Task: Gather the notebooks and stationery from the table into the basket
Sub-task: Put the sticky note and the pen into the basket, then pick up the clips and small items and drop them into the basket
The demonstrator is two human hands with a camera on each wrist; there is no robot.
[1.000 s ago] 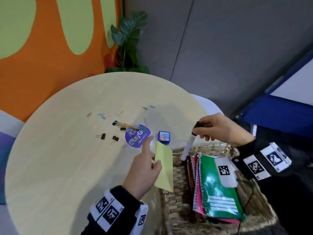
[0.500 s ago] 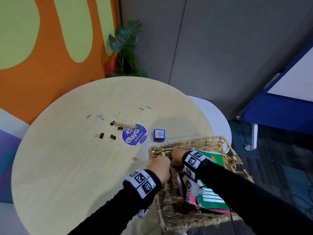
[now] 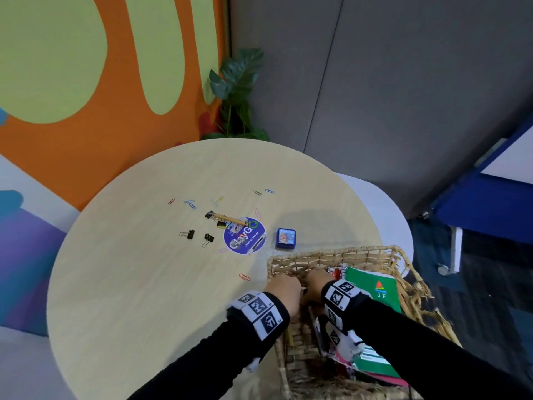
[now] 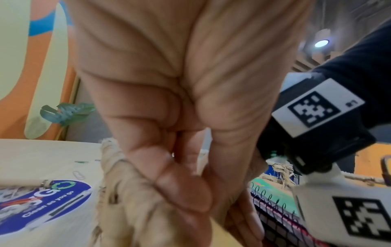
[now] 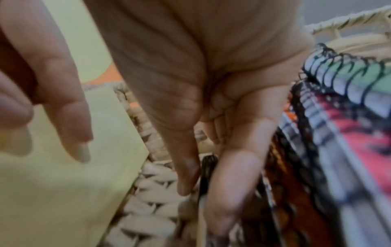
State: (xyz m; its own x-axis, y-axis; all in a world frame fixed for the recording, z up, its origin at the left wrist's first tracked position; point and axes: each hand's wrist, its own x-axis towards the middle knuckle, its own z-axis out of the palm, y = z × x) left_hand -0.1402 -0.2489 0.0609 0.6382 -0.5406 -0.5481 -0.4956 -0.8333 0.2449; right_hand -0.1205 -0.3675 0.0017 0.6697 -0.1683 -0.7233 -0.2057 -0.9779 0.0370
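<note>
Both hands are down inside the near-left corner of the wicker basket (image 3: pixel 331 253). My left hand (image 3: pixel 284 288) pinches a yellow note pad (image 5: pixel 63 175) and holds it against the basket's inner wall (image 4: pixel 127 192). Beside it, my right hand (image 3: pixel 315 280) holds a white marker with a black cap (image 5: pixel 208 167) between thumb and fingers, pointing down along the woven wall. A green spiral notebook (image 3: pixel 375 287) and other notebooks (image 5: pixel 349 125) stand in the basket to the right. In the head view, the hands hide the pad and marker.
On the round table (image 3: pixel 144 284) lie a small blue box (image 3: pixel 285 239), a round blue sticker (image 3: pixel 244 235), a pen (image 3: pixel 227 217), two black binder clips (image 3: pixel 189 234) and several scattered paper clips, one (image 3: pixel 244 277) beside the basket. A plant (image 3: pixel 236 90) stands behind.
Both hands have dropped from above the basket's rim into its near-left corner, carrying the yellow pad and the marker. The head view has pulled back and up.
</note>
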